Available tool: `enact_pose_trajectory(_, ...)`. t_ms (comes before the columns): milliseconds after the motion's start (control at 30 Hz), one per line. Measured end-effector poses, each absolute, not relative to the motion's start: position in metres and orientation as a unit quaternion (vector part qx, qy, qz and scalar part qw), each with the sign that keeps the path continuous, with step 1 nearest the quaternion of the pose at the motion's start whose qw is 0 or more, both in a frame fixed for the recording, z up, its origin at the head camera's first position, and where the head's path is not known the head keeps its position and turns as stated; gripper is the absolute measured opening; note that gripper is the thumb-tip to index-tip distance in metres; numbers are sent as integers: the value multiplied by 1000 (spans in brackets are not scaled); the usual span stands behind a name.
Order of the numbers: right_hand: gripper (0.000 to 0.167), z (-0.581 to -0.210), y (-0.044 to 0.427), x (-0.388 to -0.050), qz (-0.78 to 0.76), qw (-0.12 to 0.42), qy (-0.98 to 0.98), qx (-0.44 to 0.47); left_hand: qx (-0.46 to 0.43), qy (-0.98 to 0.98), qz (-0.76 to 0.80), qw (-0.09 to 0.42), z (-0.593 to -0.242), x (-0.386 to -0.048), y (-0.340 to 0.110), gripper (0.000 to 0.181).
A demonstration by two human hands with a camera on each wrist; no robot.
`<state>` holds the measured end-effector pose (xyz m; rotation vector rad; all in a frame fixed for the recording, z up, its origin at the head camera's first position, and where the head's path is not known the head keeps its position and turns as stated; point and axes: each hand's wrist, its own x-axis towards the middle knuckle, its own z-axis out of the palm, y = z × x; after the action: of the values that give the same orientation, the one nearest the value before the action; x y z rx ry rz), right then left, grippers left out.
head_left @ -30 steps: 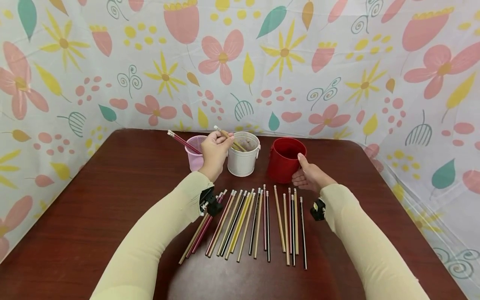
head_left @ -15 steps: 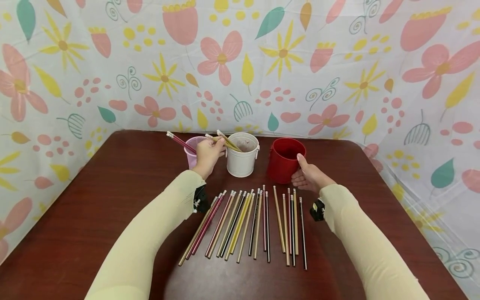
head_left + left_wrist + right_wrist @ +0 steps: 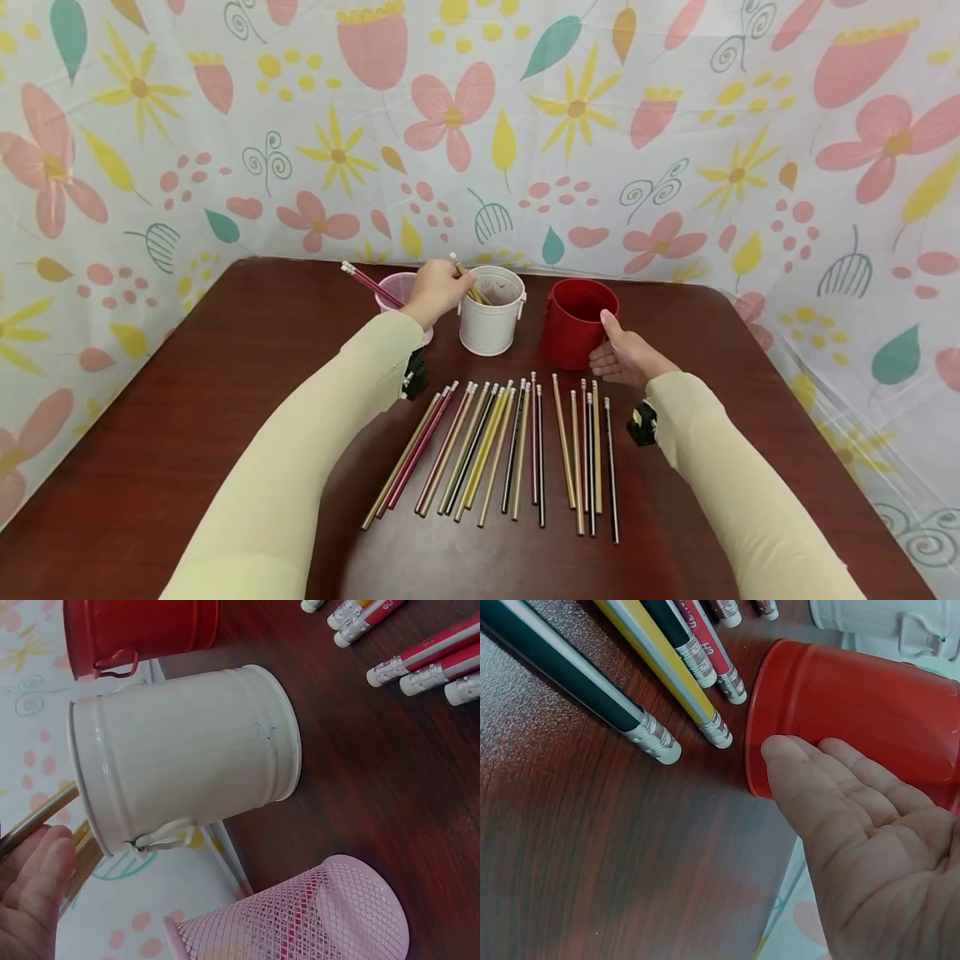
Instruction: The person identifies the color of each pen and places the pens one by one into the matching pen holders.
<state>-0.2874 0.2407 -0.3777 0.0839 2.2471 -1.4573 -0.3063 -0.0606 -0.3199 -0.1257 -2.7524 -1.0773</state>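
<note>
In the head view my left hand [image 3: 438, 292] is at the left rim of the white bucket [image 3: 487, 327], its fingers on gold pencils [image 3: 475, 292] that lean inside it. The left wrist view shows those fingers [image 3: 37, 881] beside the pencils at the bucket's mouth. My right hand [image 3: 630, 354] rests against the right side of the red bucket [image 3: 567, 337], thumb near the rim; in the right wrist view its fingers lie extended along the red wall [image 3: 840, 697]. Behind my left hand stands the pink mesh cup [image 3: 396, 287], partly hidden, with dark red pencils [image 3: 371, 283] leaning out leftward.
Several pencils [image 3: 491, 450] in gold, yellow, black and red lie in a spread row on the dark wooden table [image 3: 247, 350], eraser ends towards the buckets. A floral cloth [image 3: 300, 108] hangs behind the table's back edge.
My left hand moved left with a gold pencil, over the pink cup, then came back right to the white bucket's rim. My right hand stays against the red bucket.
</note>
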Motion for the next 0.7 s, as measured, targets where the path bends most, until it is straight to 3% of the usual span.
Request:
enact_pose_trajectory(133,97,-382,238,-287,-530,231,815,33,-40,-934,-348,71,-325,-308,-61,43)
enact_pose_trajectory(300,97,-384,235,-287,-529,228,816,38,-19,-926,-372,53,-332,-309,-63,34)
enact_pose_trajectory(533,96,-383,233,-287,-526,228,818,43,-20,-924,-373,79,-331,-307,-62,26)
enact_pose_trajectory(700,96,-381,233,-287,-522,228,821,43,-19,-913,-402,65,-334,-307,-65,27)
